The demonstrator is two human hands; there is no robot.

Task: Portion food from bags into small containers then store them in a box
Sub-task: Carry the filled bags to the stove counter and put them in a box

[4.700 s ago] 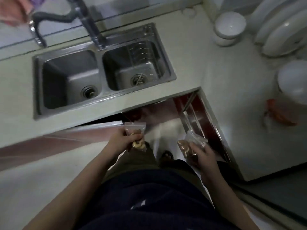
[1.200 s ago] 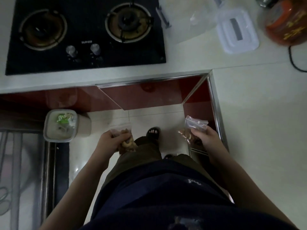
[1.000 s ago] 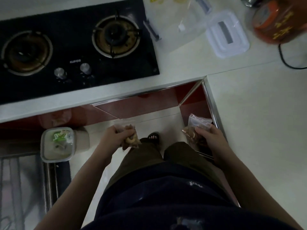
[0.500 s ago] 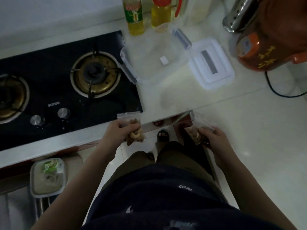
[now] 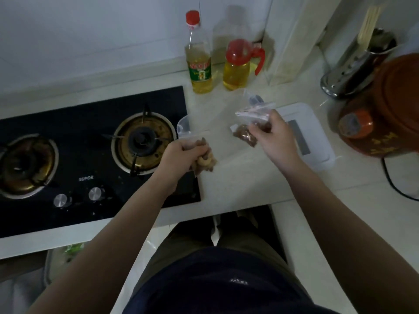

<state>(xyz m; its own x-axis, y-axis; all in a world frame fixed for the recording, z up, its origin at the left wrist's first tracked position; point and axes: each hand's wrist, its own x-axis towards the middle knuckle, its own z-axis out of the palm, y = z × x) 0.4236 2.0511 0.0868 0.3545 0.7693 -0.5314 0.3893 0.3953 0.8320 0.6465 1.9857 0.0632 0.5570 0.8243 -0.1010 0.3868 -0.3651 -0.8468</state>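
Counter [image 5: 238, 180], SUPOR hob [image 5: 86, 125]; fingers [image 5: 193, 151] round cashew bag [image 5: 207, 163] (left hand [image 5: 180, 156]), nut bag [image 5: 244, 135] (right hand [image 5: 275, 139]).

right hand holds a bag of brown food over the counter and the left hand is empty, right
No: the head view shows the left hand gripping a bag of pale food. The right hand does hold a bag of brown food.

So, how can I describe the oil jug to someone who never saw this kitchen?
Find the black stove. Past its far right corner stand two bottles of yellow oil. The jug is the right one: shorter, with a red handle; the tall bottle has a label.
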